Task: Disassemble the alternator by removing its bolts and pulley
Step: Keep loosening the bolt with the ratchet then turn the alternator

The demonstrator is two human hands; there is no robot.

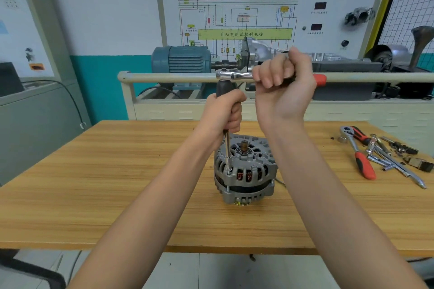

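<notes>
My left hand [224, 112] grasps the driver [227, 148] upright on a housing bolt [228, 173] of the alternator [244, 169], my right hand [284, 77] clenches the ratchet [234, 75] above it; next I must probably turn steadily.

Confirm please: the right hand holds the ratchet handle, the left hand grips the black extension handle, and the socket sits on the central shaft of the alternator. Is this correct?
Not quite. In the head view the socket sits on a bolt at the housing's edge, not on the central shaft. The rest holds: the right hand holds the ratchet, the left hand grips the black handle above the alternator.

alternator [244, 169] mid-table [94, 183], spare tools [375, 155] right
</notes>
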